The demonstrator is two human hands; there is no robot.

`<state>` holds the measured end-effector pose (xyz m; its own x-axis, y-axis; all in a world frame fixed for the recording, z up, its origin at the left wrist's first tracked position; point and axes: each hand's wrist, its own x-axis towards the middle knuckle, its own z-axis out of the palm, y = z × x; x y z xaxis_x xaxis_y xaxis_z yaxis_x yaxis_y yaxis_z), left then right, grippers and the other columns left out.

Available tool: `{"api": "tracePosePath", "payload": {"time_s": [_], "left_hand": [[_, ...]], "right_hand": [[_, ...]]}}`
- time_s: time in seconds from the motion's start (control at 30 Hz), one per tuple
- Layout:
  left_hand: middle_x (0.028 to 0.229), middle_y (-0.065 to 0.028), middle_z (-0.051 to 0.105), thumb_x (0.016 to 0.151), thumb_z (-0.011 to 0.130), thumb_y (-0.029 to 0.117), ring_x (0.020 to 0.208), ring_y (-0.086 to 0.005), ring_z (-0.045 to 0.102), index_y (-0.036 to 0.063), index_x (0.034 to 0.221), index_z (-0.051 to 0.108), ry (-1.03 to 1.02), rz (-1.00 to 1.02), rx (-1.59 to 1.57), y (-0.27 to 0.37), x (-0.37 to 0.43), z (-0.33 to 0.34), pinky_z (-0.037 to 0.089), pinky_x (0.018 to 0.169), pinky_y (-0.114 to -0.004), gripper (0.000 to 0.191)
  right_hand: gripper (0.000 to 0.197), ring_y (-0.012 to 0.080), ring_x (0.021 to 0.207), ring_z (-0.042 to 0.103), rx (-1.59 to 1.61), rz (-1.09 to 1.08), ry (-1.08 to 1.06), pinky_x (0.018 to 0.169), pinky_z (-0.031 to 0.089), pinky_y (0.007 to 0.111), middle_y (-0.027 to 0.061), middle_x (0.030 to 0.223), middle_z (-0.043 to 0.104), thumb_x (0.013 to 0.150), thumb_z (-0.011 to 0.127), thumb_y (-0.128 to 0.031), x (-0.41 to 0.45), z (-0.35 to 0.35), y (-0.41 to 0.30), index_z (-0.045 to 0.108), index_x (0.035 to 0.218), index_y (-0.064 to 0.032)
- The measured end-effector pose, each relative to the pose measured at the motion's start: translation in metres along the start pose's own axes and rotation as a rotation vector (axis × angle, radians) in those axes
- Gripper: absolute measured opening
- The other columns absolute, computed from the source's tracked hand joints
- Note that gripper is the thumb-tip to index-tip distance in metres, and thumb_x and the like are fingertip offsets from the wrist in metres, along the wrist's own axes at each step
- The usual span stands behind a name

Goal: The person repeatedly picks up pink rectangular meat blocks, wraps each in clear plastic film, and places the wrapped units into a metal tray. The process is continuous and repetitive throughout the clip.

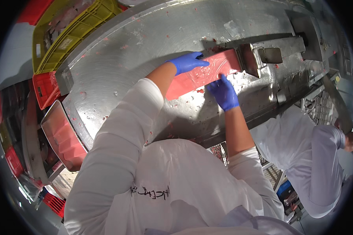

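Observation:
On a stainless steel table (129, 64) lies a long, flat pink block (191, 77), apparently ground meat under clear film. Its right end meets a hinged metal plate (250, 60) at the mouth of a steel outlet. My left hand (189, 62), in a blue glove, grips the block's far edge, with the thumb over the top and some fingertips hidden behind. Along the near edge, my right hand (224, 92), also gloved in blue, has its fingertips at the block. Whether they grip it is hard to see.
A metal tray (54, 114) with pink contents sits off the table's left end. Yellow crates (76, 38) and a red crate (44, 91) stand beyond. At right, steel machinery (309, 38) rises from the table, and a person in white (300, 152) is close by.

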<state>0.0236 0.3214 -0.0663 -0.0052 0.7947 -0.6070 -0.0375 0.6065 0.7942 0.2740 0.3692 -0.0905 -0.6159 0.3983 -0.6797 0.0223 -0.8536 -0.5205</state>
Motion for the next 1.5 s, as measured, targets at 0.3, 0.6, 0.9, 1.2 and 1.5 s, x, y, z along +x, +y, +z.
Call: {"api": "tracePosePath", "payload": {"time_s": [0.3, 0.6, 0.9, 1.2, 1.5], "left_hand": [[0.121, -0.0207, 0.06, 0.069, 0.075, 0.033, 0.114, -0.0278, 0.056, -0.0075, 0.131, 0.053, -0.135, -0.105, 0.0, -0.016, -0.038, 0.011, 0.045, 0.099, -0.039, 0.077], [0.133, -0.014, 0.055, 0.075, 0.072, 0.014, 0.12, -0.019, 0.055, 0.0009, 0.151, 0.035, -0.209, -0.27, 0.032, -0.14, -0.246, -0.094, 0.049, 0.095, -0.033, 0.085], [0.134, -0.0157, 0.052, 0.064, 0.086, 0.044, 0.124, -0.0366, 0.051, 0.0104, 0.15, 0.036, 0.768, -0.075, 1.006, -0.231, -0.362, -0.064, 0.034, 0.109, -0.053, 0.105], [0.128, -0.0142, 0.055, 0.064, 0.086, 0.044, 0.117, -0.0385, 0.053, 0.0136, 0.146, 0.04, 0.89, -0.137, 1.046, -0.262, -0.396, -0.076, 0.037, 0.103, -0.052, 0.098], [0.13, -0.0137, 0.054, 0.065, 0.086, 0.045, 0.12, -0.0374, 0.051, 0.0152, 0.147, 0.038, 0.874, -0.15, 1.112, -0.275, -0.404, -0.072, 0.036, 0.106, -0.051, 0.1]], "right_hand": [[0.041, 0.0291, 0.11, 0.065, 0.302, -0.064, 0.183, 0.101, 0.051, 0.046, 0.0112, 0.117, 0.068, 0.078, 0.058, -0.028, -0.009, 0.078, 0.014, 0.064, 0.114, -0.0085], [0.044, 0.0158, 0.104, 0.06, -0.57, 0.377, -0.227, 0.092, 0.048, 0.034, 0.0026, 0.111, 0.065, 0.091, 0.068, -0.035, -0.063, 0.171, 0.157, 0.064, 0.125, -0.0074], [0.057, 0.0281, 0.126, 0.054, -1.38, -0.966, 0.129, 0.105, 0.045, 0.041, 0.0198, 0.136, 0.056, 0.092, 0.072, -0.037, 0.016, 0.107, 0.038, 0.055, 0.134, -0.0026], [0.074, 0.0248, 0.121, 0.058, -0.608, -0.001, -0.208, 0.103, 0.044, 0.038, 0.0149, 0.129, 0.056, 0.082, 0.078, -0.011, -0.032, 0.176, 0.139, 0.038, 0.144, -0.0136], [0.056, 0.015, 0.095, 0.057, -0.782, -0.227, -0.104, 0.079, 0.052, 0.032, 0.0022, 0.106, 0.057, 0.074, 0.073, 0.001, -0.056, 0.124, 0.144, 0.053, 0.123, -0.016]]}}
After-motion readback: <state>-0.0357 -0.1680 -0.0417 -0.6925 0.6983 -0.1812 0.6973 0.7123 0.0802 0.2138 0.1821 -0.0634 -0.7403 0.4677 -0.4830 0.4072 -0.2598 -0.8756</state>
